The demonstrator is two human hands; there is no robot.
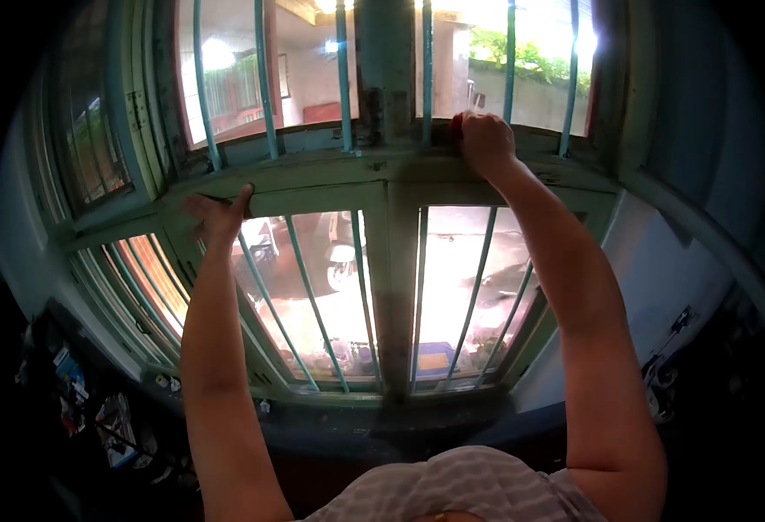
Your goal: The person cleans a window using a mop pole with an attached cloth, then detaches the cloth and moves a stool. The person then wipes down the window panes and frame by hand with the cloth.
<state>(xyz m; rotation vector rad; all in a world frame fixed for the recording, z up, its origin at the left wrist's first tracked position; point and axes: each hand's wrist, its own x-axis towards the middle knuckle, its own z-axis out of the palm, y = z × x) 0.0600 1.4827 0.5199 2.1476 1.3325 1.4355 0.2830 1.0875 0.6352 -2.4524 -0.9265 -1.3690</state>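
A green wooden window frame (387,287) with upright teal bars (342,78) fills the view. My left hand (217,213) rests against the frame's horizontal crosspiece (313,171) on the left, thumb and fingers apart, holding nothing. Higher on the right, my right hand (489,143) is closed around a red object (458,126), of which only a small part shows. It is at the lower edge of the upper right pane, beside a bar. What the red object is cannot be made out.
A side shutter (78,130) stands at the left. A dark sill (347,420) runs below the window. Cluttered items (117,435) lie at the lower left. Through the glass, a white scooter (340,261) and a blue crate (434,357) show outside.
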